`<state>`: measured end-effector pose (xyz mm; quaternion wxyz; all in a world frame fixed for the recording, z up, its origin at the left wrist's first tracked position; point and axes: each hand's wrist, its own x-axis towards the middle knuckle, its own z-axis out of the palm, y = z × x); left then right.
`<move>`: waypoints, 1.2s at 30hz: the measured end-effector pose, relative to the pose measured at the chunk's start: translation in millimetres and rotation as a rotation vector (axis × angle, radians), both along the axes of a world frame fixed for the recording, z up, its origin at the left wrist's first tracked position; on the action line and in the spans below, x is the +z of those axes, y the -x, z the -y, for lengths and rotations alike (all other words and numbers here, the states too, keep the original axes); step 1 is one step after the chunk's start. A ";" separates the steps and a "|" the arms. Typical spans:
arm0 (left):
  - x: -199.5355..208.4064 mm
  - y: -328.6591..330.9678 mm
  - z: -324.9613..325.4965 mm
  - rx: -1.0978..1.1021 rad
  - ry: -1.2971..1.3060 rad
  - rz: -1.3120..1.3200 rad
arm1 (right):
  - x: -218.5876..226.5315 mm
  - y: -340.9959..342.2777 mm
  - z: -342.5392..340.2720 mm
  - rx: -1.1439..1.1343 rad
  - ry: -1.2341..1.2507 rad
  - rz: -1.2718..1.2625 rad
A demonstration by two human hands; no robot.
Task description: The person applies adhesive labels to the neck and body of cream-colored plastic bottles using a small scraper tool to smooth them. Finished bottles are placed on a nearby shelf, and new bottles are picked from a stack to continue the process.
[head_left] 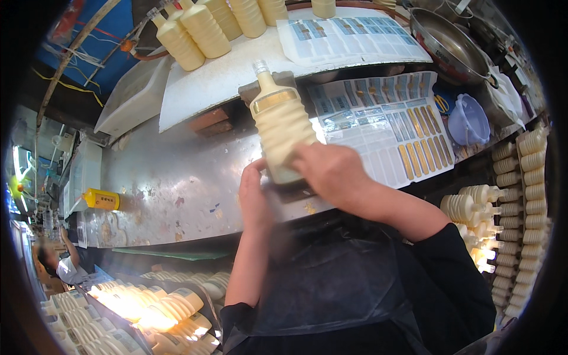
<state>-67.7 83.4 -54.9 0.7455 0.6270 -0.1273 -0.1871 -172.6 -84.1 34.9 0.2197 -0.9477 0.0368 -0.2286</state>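
A cream ribbed bottle (pixel 283 127) with a clear neck and a gold strip below its shoulder lies at a slant, neck away from me, propped on a dark block (pixel 248 90). My left hand (pixel 254 192), partly smeared by motion, is closed at the bottle's lower left edge. Bent fingers of my right hand (pixel 334 171) press against its lower right face; whether a label is under them is hidden. To the right lies a sheet of labels (pixel 378 139) with rows of gold and dark strips. Yellow-handled scissors (pixel 441 105) are beyond its right edge.
Several cream bottles (pixel 198 29) and more label sheets (pixel 355 35) occupy the raised white board. A lilac bucket (pixel 468 121) and a metal pan (pixel 452 44) stand right. A yellow bottle (pixel 102 200) is left. Stacked bottles (pixel 473 207) flank me; another person (pixel 68 263) is far left.
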 end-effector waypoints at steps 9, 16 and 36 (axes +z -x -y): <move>56.2 -42.4 61.3 -0.008 0.023 0.095 | 24.7 -84.5 28.2 -0.154 -0.314 0.210; 55.3 -84.9 82.4 -0.052 -0.012 -0.066 | 0.0 -100.3 47.6 -0.256 -0.425 0.170; 143.1 -8.3 -21.3 -0.134 -0.105 0.760 | 10.3 -38.0 59.7 0.134 -0.920 0.302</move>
